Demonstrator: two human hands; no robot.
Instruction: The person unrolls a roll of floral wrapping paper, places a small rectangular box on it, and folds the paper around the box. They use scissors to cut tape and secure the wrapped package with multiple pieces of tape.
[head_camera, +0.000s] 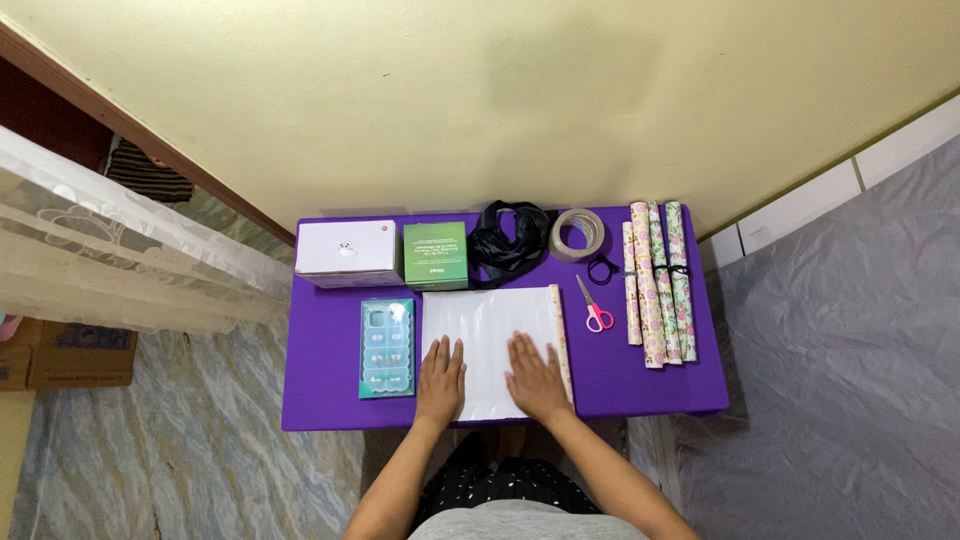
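Note:
A sheet of wrapping paper (484, 325) lies unrolled on the purple table (320, 345), white side up, with its rolled end (560, 335) along the right edge. My left hand (440, 380) rests flat on the sheet's lower left part, fingers apart. My right hand (535, 378) presses flat on the lower right part, next to the rolled end. Neither hand holds anything.
A teal blister-pack box (387, 347) lies left of the sheet. Behind stand a white box (346, 252), a green box (435, 255), a black plastic bag (508, 240) and a tape roll (577, 233). Pink-handled scissors (594, 306) and several floral paper rolls (660, 280) lie right.

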